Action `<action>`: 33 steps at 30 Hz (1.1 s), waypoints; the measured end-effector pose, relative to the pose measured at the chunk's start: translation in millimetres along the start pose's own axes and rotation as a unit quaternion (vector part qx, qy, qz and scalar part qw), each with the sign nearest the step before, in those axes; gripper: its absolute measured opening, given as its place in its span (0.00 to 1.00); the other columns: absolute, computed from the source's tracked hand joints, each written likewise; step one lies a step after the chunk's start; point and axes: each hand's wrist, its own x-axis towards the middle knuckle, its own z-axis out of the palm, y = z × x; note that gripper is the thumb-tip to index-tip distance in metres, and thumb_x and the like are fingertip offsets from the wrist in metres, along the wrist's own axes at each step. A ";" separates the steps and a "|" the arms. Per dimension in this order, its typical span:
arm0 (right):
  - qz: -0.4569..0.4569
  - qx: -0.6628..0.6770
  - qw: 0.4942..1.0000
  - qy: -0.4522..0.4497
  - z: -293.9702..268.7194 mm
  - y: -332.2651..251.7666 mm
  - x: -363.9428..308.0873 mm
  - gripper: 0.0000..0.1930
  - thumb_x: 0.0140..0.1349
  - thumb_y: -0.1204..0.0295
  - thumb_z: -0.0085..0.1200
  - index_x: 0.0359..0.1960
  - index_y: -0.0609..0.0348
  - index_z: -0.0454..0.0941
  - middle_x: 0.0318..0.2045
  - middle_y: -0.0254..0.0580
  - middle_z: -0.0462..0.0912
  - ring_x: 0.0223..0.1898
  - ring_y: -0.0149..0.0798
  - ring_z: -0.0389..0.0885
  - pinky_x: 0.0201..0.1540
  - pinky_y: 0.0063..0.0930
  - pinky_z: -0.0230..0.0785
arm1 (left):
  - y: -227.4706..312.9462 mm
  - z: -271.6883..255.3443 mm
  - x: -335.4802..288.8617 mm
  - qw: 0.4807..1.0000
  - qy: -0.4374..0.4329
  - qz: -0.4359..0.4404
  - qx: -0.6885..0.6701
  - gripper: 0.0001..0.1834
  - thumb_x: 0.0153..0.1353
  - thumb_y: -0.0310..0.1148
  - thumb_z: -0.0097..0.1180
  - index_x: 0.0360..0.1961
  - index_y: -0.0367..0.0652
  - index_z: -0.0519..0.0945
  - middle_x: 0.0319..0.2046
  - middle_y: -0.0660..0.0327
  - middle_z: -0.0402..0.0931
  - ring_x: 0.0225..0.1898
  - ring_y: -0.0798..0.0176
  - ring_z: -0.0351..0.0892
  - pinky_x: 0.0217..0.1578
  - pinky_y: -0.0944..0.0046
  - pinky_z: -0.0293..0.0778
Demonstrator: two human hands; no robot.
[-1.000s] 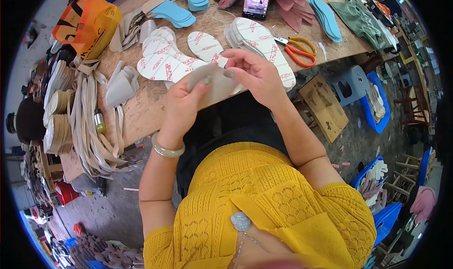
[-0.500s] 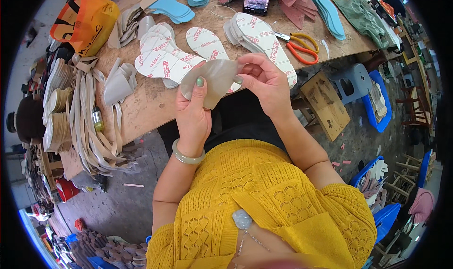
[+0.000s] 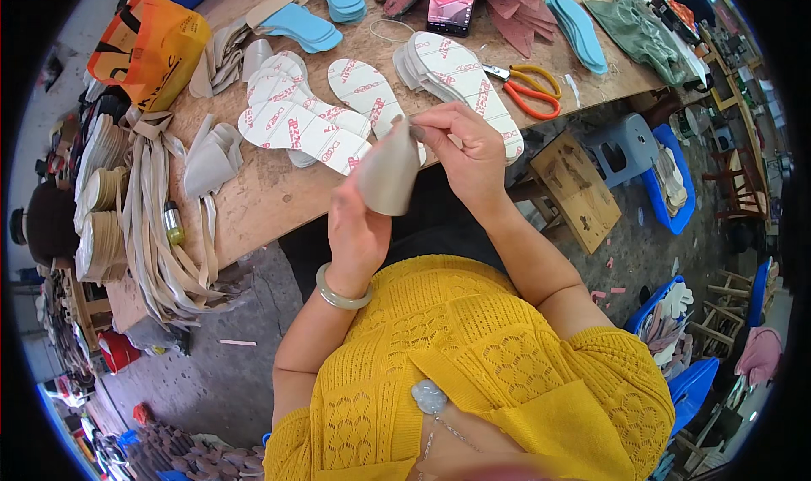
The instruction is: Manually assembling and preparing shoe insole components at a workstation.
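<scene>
Above the table's front edge I hold a thin grey-beige curved piece [image 3: 390,179], bent into a half-cone shape. My left hand [image 3: 358,238] grips its lower left side; the fingers behind it are partly hidden and blurred. At its upper edge my right hand [image 3: 466,150] pinches it between thumb and fingers. Just beyond lie white sole-shaped sheets with red print: a crossed pile [image 3: 291,130] at left, one single sheet [image 3: 361,82] in the middle, and a stack [image 3: 460,71] at right. Similar curved pieces [image 3: 213,154] sit together on the table to the left.
Scissors [image 3: 534,90] with orange and yellow handles lie at right, near a phone [image 3: 454,4]. Blue soles [image 3: 302,27] are piled at the back. An orange bag [image 3: 152,50] stands at far left, above hanging beige strips [image 3: 156,228]. A wooden stool [image 3: 574,190] is beside the table.
The piece has gone from nearly flat to curled, and it tilts more upright. My left hand has dropped slightly and turned; my right hand still pinches the upper edge.
</scene>
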 end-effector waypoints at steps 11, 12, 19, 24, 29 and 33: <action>0.047 0.139 0.984 -0.099 1.5 -11.5 -14.0 0.03 0.57 0.80 0.56 0.34 0.63 0.79 0.32 0.38 0.79 0.34 0.31 0.77 0.38 0.22 0.69 | 2.9 0.6 13.2 0.997 0.010 -0.002 0.081 0.21 0.60 0.26 0.58 0.55 0.41 0.72 0.53 0.61 0.69 0.49 0.67 0.71 0.51 0.70 0.67; 0.070 0.162 0.979 -0.106 1.4 -11.2 -15.9 0.03 0.58 0.80 0.56 0.34 0.63 0.79 0.32 0.38 0.79 0.34 0.30 0.77 0.38 0.21 0.69 | 2.6 -0.9 13.1 0.997 -0.017 0.002 0.078 0.17 0.61 0.26 0.58 0.51 0.41 0.74 0.52 0.61 0.70 0.48 0.68 0.71 0.50 0.71 0.67; 0.076 0.172 0.975 -0.122 -4.0 -8.3 -27.5 0.03 0.62 0.82 0.50 0.36 0.65 0.75 0.34 0.38 0.76 0.35 0.28 0.74 0.39 0.19 0.67 | 1.3 -4.9 10.4 0.991 0.018 0.070 0.115 0.04 0.64 0.28 0.55 0.39 0.42 0.74 0.43 0.62 0.75 0.41 0.72 0.72 0.42 0.72 0.70; 0.093 0.127 0.977 -0.144 -31.6 0.6 -65.0 0.02 0.62 0.82 0.49 0.32 0.66 0.74 0.32 0.37 0.74 0.30 0.29 0.73 0.35 0.20 0.67 | 7.0 -4.8 12.7 0.980 0.138 0.138 0.024 0.04 0.67 0.32 0.51 0.39 0.46 0.70 0.33 0.68 0.73 0.34 0.75 0.72 0.37 0.73 0.72; 0.152 0.049 0.981 -0.111 -76.2 24.5 -106.2 0.02 0.59 0.83 0.50 0.31 0.65 0.75 0.30 0.38 0.76 0.28 0.29 0.74 0.32 0.20 0.67 | -0.7 -11.5 18.4 0.957 0.195 0.200 0.083 0.05 0.67 0.31 0.50 0.42 0.47 0.69 0.31 0.67 0.70 0.26 0.74 0.70 0.28 0.76 0.70; 0.277 -0.154 0.942 -0.112 -117.7 43.0 -121.1 0.03 0.59 0.80 0.51 0.32 0.65 0.77 0.28 0.38 0.76 0.27 0.30 0.76 0.32 0.21 0.69 | 6.9 -10.6 21.7 0.982 0.066 0.172 0.053 0.08 0.66 0.27 0.47 0.45 0.47 0.67 0.29 0.62 0.68 0.19 0.74 0.63 0.17 0.79 0.62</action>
